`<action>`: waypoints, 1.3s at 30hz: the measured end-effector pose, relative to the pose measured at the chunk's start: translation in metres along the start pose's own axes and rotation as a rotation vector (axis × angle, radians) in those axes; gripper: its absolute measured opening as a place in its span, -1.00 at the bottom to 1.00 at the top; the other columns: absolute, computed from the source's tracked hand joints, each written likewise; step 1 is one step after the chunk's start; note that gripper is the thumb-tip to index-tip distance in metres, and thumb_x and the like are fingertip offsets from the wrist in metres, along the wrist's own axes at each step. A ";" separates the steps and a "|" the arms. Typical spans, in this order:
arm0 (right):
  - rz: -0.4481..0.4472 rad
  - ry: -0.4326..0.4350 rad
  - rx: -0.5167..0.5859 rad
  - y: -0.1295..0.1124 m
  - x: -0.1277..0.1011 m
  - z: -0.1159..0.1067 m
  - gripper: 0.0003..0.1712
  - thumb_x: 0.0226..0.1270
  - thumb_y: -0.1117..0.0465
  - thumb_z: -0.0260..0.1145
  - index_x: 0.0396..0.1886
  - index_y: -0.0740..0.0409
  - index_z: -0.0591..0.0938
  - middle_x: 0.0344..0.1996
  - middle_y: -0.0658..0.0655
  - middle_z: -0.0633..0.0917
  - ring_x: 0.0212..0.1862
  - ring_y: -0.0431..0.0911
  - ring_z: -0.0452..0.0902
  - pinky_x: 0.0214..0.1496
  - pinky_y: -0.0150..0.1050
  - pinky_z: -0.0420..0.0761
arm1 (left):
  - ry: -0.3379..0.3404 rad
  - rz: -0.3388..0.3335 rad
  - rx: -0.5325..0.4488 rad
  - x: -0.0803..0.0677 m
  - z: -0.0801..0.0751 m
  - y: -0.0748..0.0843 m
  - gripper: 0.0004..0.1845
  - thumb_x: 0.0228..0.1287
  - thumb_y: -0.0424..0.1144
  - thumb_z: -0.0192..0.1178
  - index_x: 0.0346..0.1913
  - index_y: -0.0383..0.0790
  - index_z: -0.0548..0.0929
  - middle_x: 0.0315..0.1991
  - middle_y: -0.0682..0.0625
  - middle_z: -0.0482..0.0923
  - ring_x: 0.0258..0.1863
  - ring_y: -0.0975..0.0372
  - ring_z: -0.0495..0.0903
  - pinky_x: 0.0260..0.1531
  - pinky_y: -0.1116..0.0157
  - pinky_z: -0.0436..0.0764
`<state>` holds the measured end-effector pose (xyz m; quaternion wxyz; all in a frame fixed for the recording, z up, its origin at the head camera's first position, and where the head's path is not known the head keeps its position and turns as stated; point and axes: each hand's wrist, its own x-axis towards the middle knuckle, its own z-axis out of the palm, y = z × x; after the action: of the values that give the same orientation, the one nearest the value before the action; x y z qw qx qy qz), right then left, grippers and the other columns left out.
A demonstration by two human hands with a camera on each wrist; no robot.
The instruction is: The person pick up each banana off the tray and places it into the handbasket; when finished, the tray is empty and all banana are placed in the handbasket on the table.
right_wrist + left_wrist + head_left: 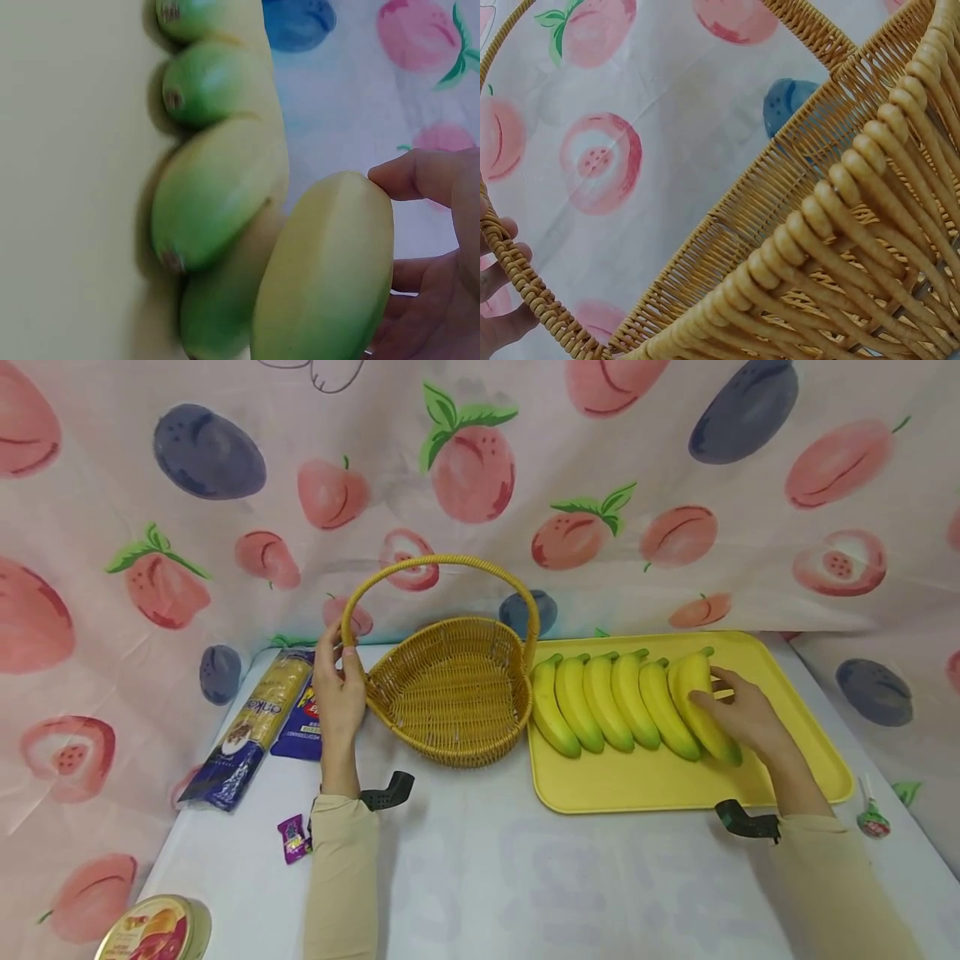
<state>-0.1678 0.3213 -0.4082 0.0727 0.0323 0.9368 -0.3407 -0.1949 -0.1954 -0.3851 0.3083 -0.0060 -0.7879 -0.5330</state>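
Observation:
My left hand (339,689) holds the yellow wicker basket (461,754) by the left base of its tall handle (442,560). In the left wrist view its fingers (499,277) show at the handle's side, with part of the hand out of frame. On the right, my right hand (746,714) pinches a banana (697,702) between thumb and fingers, at the right end of a row of several bananas (596,702) on a yellow tray (637,789). Seen from the right wrist, the pinched banana (330,270) is tilted and overlaps its neighbours.
Left of the basket lie a pasta packet (258,718) and a dark blue packet (302,727). A small purple wrapped sweet (293,839) is nearer, and a round tin (153,931) stands at the front left. A lollipop (872,818) lies right of the tray. Fruit-printed cloth (465,535) hangs behind.

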 end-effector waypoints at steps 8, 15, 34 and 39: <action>-0.028 0.005 0.022 -0.020 -0.009 0.022 -0.08 0.38 -0.20 0.02 0.46 0.33 0.02 0.22 0.46 0.33 0.12 0.30 0.35 -0.01 0.10 0.49 | 0.009 -0.016 -0.009 -0.002 -0.002 0.000 -0.60 0.45 -0.31 -0.12 0.27 0.05 0.41 0.08 -0.11 0.48 0.12 0.12 0.48 0.00 0.24 0.49; -0.021 -0.005 0.054 -0.032 -0.017 0.035 -0.08 0.36 -0.23 0.03 0.47 0.27 0.03 0.24 0.44 0.33 0.17 0.28 0.31 0.05 0.14 0.44 | -0.018 -0.037 -0.025 -0.007 -0.005 0.024 -0.57 0.43 -0.43 -0.19 0.30 -0.22 0.37 0.10 -0.29 0.44 0.11 -0.08 0.48 -0.16 0.36 0.41; -0.147 -0.008 0.117 -0.078 -0.030 0.049 -0.13 0.35 -0.16 0.12 0.48 0.16 0.08 0.25 0.40 0.38 0.12 0.21 0.38 0.01 0.02 0.48 | -0.009 0.038 -0.036 0.001 0.000 -0.002 -0.59 0.41 -0.37 -0.09 0.27 -0.04 0.41 0.09 -0.16 0.47 0.16 0.09 0.46 0.18 0.08 0.43; -0.193 -0.013 0.131 -0.087 -0.034 0.054 -0.16 0.35 -0.12 0.15 0.48 0.11 0.10 0.23 0.35 0.40 0.09 0.18 0.42 0.01 0.02 0.49 | -0.017 0.018 -0.027 0.000 -0.001 -0.001 -0.58 0.41 -0.38 -0.08 0.27 -0.04 0.41 0.09 -0.16 0.48 0.18 0.09 0.45 0.18 0.08 0.43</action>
<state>-0.1380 0.2191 -0.3887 0.0433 -0.0554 0.9107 -0.4071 -0.1945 -0.1966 -0.3860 0.3063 -0.0219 -0.7832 -0.5407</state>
